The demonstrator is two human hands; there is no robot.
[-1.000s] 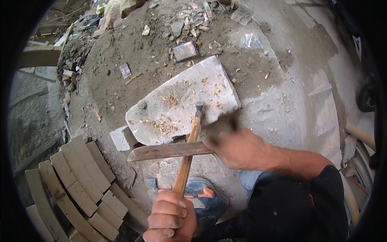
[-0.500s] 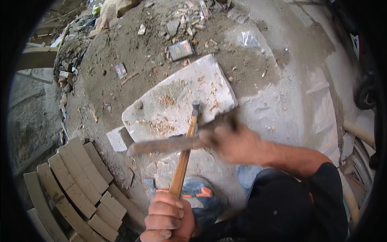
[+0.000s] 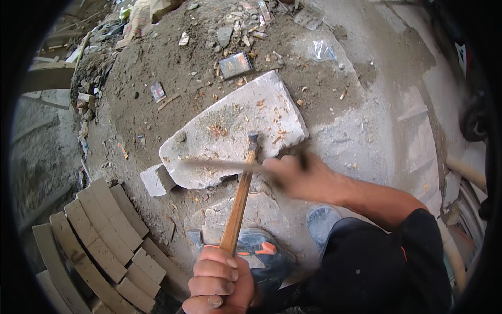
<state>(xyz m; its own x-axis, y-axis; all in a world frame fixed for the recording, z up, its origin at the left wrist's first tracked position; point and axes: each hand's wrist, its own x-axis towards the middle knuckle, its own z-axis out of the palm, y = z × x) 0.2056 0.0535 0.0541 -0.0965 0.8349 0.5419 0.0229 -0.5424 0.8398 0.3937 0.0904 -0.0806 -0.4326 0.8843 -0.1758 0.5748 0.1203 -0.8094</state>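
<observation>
My left hand point(image 3: 222, 280) is closed round the lower end of a hammer's wooden handle point(image 3: 238, 212). Its small metal head point(image 3: 253, 137) points away from me, over a pale stone slab point(image 3: 235, 123) strewn with wood shavings. My right hand point(image 3: 298, 175) grips a long, flat machete-like blade point(image 3: 214, 164), which reaches leftward across the upper handle. Motion blurs the blade and the fingers, and the blade appears nearly edge-on. I cannot tell whether it touches the wood.
Stacked grey bricks point(image 3: 102, 230) rise at the lower left, and a white block point(image 3: 157, 179) sits by the slab's left corner. Beyond the slab lie a flat box point(image 3: 235, 65) and rubble on sandy ground. A dusty boot point(image 3: 261, 248) is below the handle.
The blade in my right hand has swung up and slightly away, turning from its broad side to nearly edge-on. My left hand and the hammer stay almost still.
</observation>
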